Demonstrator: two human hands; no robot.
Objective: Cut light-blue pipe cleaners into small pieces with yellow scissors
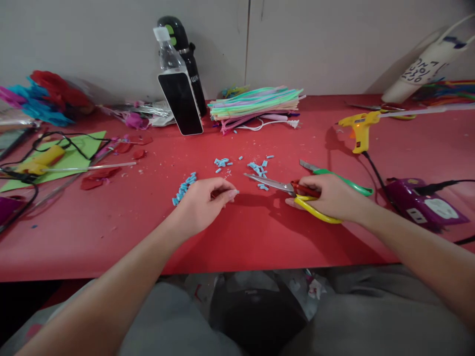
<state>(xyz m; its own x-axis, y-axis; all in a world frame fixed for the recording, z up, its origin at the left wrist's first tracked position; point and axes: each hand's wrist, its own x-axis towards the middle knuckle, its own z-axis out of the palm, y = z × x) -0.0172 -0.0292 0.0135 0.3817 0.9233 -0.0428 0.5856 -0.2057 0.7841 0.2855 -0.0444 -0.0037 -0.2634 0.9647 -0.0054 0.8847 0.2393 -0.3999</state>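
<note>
Over the front-middle of the red table (237, 242), scissors (284, 186) sit in the right hand (332, 195), fingers wrapped on the handles, blades aimed at the left hand (200, 202). Left thumb and forefinger pressed together; can't tell if a tiny piece is pinched there. Main risk: scissor points are near those fingertips, so a leftward slip could nick one. Loose blue bits (259, 170) lie right by the blade; a careless sweep would scatter them. Same for the blue pile (181, 192) beside the left hand, which partly hides it. Green-handled tool (358, 186) runs just behind the right hand, partly covered; backing up could snag it. Farther right, glue gun (361, 131): can't tell if hot; a tug on its cord might shift it. Purple power box (419, 202): plug wiring unclear. Left-edge clutter cut off.
</note>
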